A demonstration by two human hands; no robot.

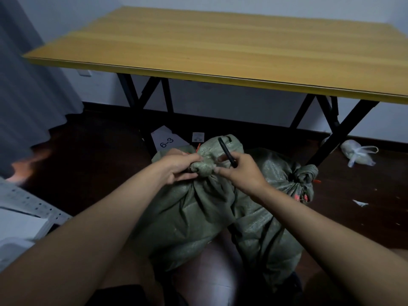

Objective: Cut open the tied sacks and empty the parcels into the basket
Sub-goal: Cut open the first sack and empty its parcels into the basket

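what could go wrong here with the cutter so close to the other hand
The left hand pinches the tied neck of the near sack right beside the black cutter in the right hand; a slip could likely nick those fingers. A deep cut might also slice the parcels inside, which are hidden. No basket is in view, so emptying may spill onto the floor.

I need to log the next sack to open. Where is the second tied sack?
In the head view, the second tied sack lies on the floor right of the sack being held, touching it, beside the table's right leg.
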